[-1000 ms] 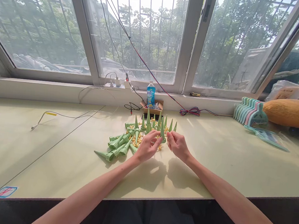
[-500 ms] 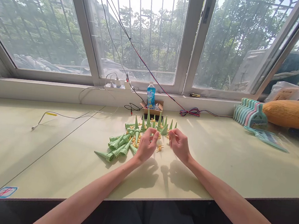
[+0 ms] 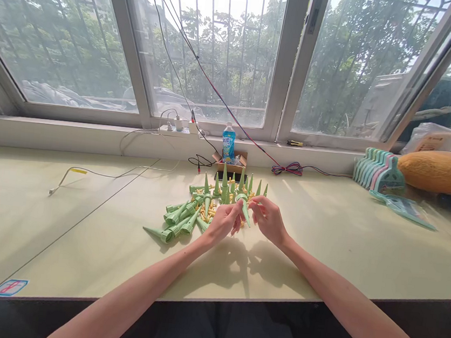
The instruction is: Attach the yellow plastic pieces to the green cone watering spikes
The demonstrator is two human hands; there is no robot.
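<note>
My left hand [image 3: 225, 222] grips a green plastic watering spike [image 3: 246, 213] by its wide collar, its point tilted down to the right. Close beside it, my right hand [image 3: 270, 220] has its thumb and fingertips drawn together; whatever they pinch is too small to make out. Several more green spikes [image 3: 175, 216] lie in a pile left of my hands, open collars showing. Behind my hands other spikes [image 3: 225, 176] stand point up. Small yellow plastic pieces [image 3: 205, 214] are scattered among them, partly hidden by my left hand.
At the back, a blue-labelled bottle [image 3: 228, 143] stands by a small cardboard box [image 3: 237, 166]. Coiled cable [image 3: 287, 168] and a loose white cable [image 3: 98, 174] lie on the table [image 3: 339, 241]. Pastel dustpan-like items [image 3: 380, 171] and an orange plush roll [image 3: 445, 172] are at right.
The spike has swung into view in my left hand, its point now down to the right. My left hand has turned and lowered slightly; my right hand stays close by.
</note>
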